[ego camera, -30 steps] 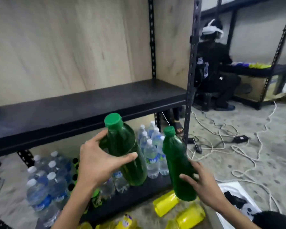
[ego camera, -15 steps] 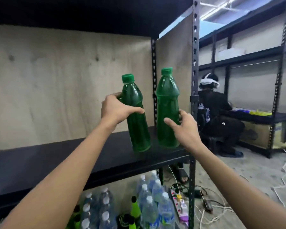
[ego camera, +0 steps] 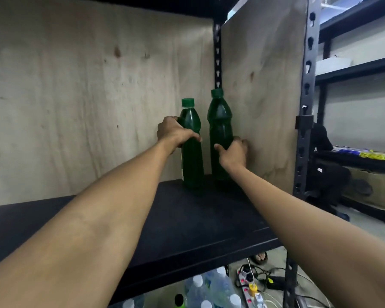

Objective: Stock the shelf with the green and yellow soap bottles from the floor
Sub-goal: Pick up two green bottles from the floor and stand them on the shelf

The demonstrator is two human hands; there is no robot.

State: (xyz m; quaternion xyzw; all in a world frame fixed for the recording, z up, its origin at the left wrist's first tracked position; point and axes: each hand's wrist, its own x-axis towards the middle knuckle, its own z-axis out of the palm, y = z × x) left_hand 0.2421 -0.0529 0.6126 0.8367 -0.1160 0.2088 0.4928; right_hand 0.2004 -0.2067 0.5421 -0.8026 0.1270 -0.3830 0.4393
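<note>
Two green soap bottles stand upright at the back right corner of the black shelf (ego camera: pixel 205 221). My left hand (ego camera: pixel 175 133) is wrapped around the left green bottle (ego camera: pixel 191 161), which has a green cap and a small label edge. My right hand (ego camera: pixel 232 153) grips the right green bottle (ego camera: pixel 220 121), the taller-looking one, close to the plywood side wall. Both bottle bases rest on or just at the shelf surface. No yellow bottles are in view.
Plywood panels (ego camera: pixel 87 103) form the shelf's back and right side. A black metal upright (ego camera: pixel 306 107) stands at the right. Below are several water bottles (ego camera: pixel 209 290) and a power strip (ego camera: pixel 251 287) with cables. A person in black (ego camera: pixel 329 165) sits by another rack at far right.
Both hands lifted the green bottles from floor level up to the shelf, then pushed them from its front edge back into the rear right corner.
</note>
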